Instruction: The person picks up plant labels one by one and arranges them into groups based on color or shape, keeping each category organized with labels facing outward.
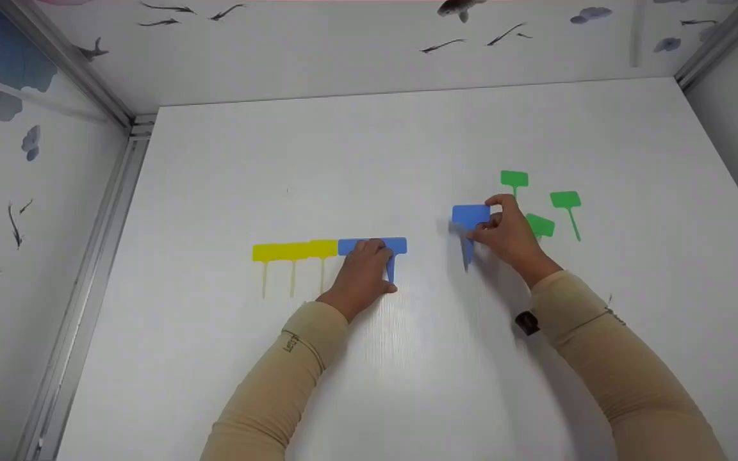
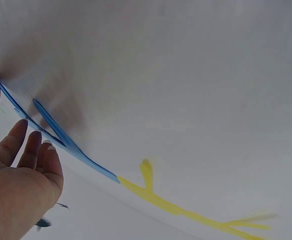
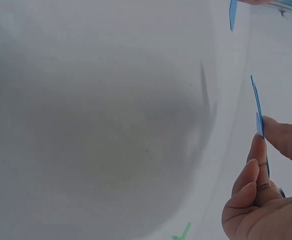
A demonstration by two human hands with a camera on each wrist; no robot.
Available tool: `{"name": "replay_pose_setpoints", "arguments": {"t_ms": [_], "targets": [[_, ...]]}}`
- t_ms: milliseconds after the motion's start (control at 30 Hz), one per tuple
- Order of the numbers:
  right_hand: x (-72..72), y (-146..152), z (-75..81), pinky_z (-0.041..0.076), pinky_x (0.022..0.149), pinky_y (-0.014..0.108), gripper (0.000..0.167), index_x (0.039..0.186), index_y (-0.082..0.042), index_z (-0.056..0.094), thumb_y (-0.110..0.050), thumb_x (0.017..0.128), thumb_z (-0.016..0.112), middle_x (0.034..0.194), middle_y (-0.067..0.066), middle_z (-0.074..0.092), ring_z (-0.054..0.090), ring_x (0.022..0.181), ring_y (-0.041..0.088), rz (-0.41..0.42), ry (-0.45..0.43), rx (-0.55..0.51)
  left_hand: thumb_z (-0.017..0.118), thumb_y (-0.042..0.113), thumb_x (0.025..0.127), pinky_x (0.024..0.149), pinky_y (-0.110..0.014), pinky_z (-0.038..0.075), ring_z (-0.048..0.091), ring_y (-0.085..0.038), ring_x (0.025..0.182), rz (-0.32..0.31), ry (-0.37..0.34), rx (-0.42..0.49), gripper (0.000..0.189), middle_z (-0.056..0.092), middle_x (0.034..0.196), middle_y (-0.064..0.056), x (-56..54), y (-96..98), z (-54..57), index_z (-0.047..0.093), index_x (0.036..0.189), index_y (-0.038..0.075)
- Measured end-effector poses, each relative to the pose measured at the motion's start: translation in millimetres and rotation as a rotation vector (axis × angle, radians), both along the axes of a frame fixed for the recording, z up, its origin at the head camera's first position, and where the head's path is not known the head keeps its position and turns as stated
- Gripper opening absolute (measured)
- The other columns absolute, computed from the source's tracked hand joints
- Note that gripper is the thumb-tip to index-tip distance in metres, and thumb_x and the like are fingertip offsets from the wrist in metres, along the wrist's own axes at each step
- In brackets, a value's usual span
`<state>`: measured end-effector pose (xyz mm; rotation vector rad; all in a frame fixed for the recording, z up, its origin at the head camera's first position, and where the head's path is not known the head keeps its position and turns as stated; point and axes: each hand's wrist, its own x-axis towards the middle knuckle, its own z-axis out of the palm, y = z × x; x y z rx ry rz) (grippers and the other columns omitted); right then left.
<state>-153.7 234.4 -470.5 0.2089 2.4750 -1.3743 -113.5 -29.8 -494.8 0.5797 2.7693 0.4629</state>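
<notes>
Three yellow T-shaped plant labels (image 1: 280, 251) lie side by side on the white table, stems toward me. Blue plant labels (image 1: 397, 244) continue the row on the right, partly hidden under my left hand (image 1: 360, 274). Its fingertips rest on their wide heads, with the thumb beside a stem. In the left wrist view its fingers (image 2: 31, 150) are nearly straight against the blue edge. My right hand (image 1: 511, 237) pinches another blue plant label (image 1: 470, 215) between thumb and fingers, off the table, its stem pointing down toward me. The right wrist view shows that pinch on the thin blue edge (image 3: 257, 100).
Three green plant labels (image 1: 565, 200) lie scattered behind and right of my right hand; one is partly covered by it. White panels with painted fish stand at the back and left, with a metal frame post (image 1: 81, 301) along the left side.
</notes>
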Motion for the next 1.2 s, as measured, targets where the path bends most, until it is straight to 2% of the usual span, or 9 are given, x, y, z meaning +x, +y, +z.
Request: {"name": "replay_pose_setpoints", "arguments": {"t_ms": [100,300,667,1200], "targets": [[3.9,-2,0.2,0.039,0.071,0.031,0.063,0.137,-0.005,0.028,-0.012,0.088,0.067,0.095,0.013,0.052,0.045,0.084,0.023,0.006,-0.008,0.006,0.076,0.031,0.084,0.111,-0.033,0.033,0.04,-0.026,0.127,-0.009,0.016,-0.014,0.062,0.047,0.137,-0.011,0.5,-0.1,-0.1,0.052,0.134,0.003],[10.3,-9,-0.6,0.039,0.069,0.031,0.062,0.136,-0.004,0.03,-0.01,0.087,0.068,0.089,0.01,0.05,0.045,0.082,0.022,0.024,-0.008,0.024,0.074,0.032,0.085,0.112,-0.032,0.032,0.039,-0.025,0.127,-0.004,-0.006,-0.019,0.062,0.046,0.139,-0.01,-0.2,-0.4,1.2,0.051,0.135,0.004],[17.9,-21,-7.3,0.041,0.068,0.03,0.06,0.134,-0.004,0.031,-0.008,0.087,0.068,0.09,0.012,0.053,0.048,0.082,0.023,0.068,-0.013,0.072,0.074,0.032,0.085,0.112,-0.033,0.032,0.039,-0.026,0.127,-0.012,-0.002,-0.005,0.062,0.046,0.138,-0.011,0.3,-0.9,-0.5,0.051,0.134,0.003],[18.0,-41,-9.0,0.045,0.076,0.031,0.06,0.134,-0.008,0.03,-0.006,0.088,0.068,0.098,0.015,0.054,0.05,0.089,0.026,0.111,-0.054,0.131,0.075,0.029,0.085,0.112,-0.032,0.031,0.039,-0.024,0.127,0.021,-0.011,0.02,0.061,0.046,0.139,-0.009,1.4,-0.1,-2.1,0.052,0.135,0.004]]}}
